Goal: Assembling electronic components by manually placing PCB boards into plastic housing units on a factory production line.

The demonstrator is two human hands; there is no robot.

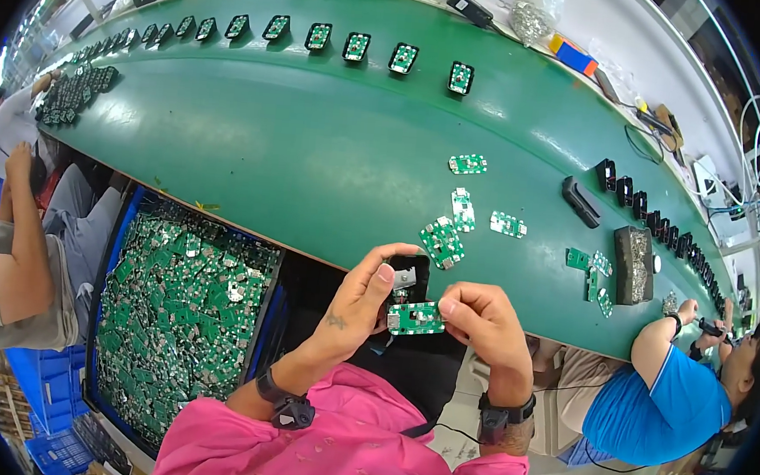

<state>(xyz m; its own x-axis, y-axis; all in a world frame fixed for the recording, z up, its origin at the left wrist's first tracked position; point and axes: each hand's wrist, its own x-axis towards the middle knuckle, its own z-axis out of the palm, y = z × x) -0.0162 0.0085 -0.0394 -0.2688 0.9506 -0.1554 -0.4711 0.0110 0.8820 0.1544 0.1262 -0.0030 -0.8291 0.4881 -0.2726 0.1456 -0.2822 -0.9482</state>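
My left hand (359,295) is closed around a small black plastic housing (412,265), its open side facing up with a silvery metal part inside. Between thumb and fingers of my right hand (486,321) is the right end of a green circuit board (415,319). This board lies just over the near end of the housing and hides part of it; whether the two touch, I cannot tell. Beyond my hands, several loose circuit boards (462,210) lie on the green bench, the nearest a small overlapping group (442,241).
A blue crate (272,318) heaped with circuit boards (182,311) stands left of me. Housings with boards (357,46) line the bench's far side. Right are a black bar-shaped part (582,202), a grey block (633,266), black housings (640,204) and a co-worker in blue (652,411).
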